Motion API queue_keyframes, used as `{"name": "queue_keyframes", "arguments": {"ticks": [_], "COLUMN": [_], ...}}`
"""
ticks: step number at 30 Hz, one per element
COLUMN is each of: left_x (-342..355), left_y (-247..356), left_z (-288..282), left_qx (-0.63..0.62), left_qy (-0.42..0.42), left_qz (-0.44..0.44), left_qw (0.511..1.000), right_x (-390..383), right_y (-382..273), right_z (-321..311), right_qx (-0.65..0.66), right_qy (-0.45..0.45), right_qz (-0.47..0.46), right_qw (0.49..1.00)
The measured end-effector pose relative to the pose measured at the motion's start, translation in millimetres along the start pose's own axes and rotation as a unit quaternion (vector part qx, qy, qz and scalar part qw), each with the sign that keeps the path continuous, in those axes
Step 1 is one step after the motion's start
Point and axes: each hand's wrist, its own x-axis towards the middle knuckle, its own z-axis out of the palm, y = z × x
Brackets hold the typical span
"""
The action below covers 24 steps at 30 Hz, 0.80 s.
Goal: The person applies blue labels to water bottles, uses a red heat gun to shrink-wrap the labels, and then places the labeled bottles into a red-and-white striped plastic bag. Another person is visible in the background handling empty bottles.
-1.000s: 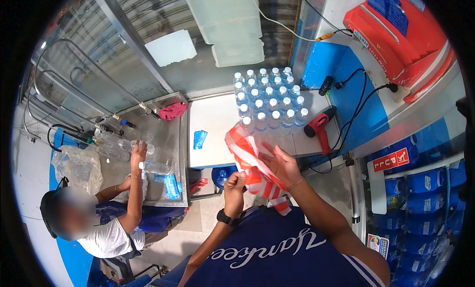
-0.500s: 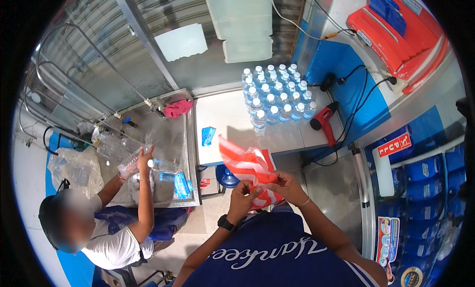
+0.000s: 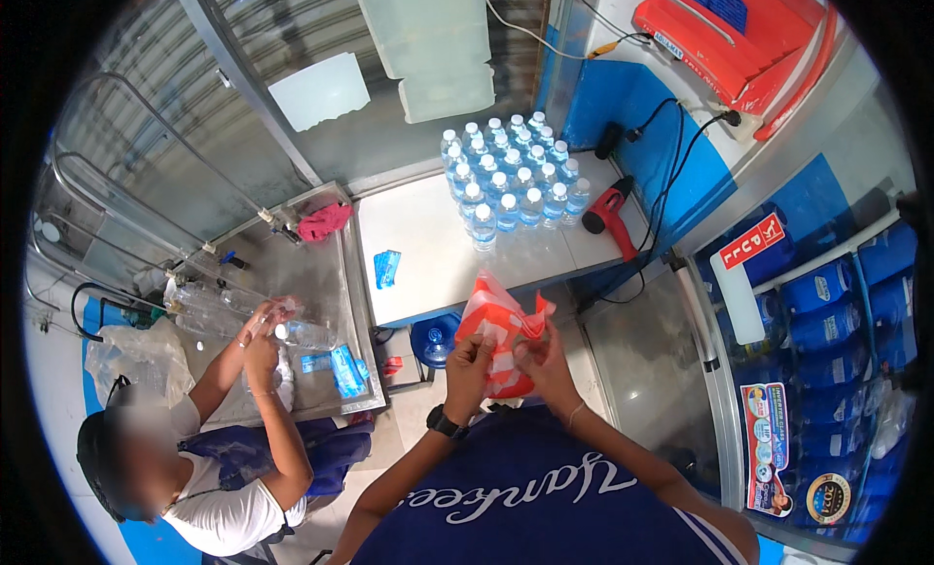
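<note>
While my left hand (image 3: pixel 471 372) and right hand (image 3: pixel 548 367) pinch striped bag (image 3: pixel 499 324), bottles (image 3: pixel 512 160) stand toward back edge of tabletop (image 3: pixel 420 232).

Metal sink (image 3: pixel 316 273), left: crumpled pink cloth (image 3: pixel 324 221) at far right corner; blue packets (image 3: pixel 347 372) near front rim. White tabletop (image 3: pixel 418 263): one blue packet (image 3: pixel 386 269), left end; red heat gun (image 3: pixel 609 218), right end. Blue jugs (image 3: pixel 829 339) stacked behind glass, far right.
</note>
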Motion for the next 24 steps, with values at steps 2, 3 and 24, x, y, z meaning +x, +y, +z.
{"name": "queue_keyframes", "arguments": {"ticks": [2, 3, 24], "left_x": [-3, -5, -1], "left_y": [-14, -21, -44], "left_z": [3, 2, -34], "left_qx": [0.058, 0.091, 0.321], "left_qy": [-0.005, 0.000, -0.082], "left_qz": [0.068, 0.101, 0.050], "left_qw": [0.996, 0.991, 0.942], "right_x": [5, 9, 54], "right_y": [10, 12, -3], "right_z": [6, 6, -38], "right_qx": [0.041, 0.087, -0.237], "right_qy": [-0.066, -0.115, -0.219], "right_qz": [0.001, -0.009, -0.036], "right_qw": [0.997, 0.990, 0.946]}}
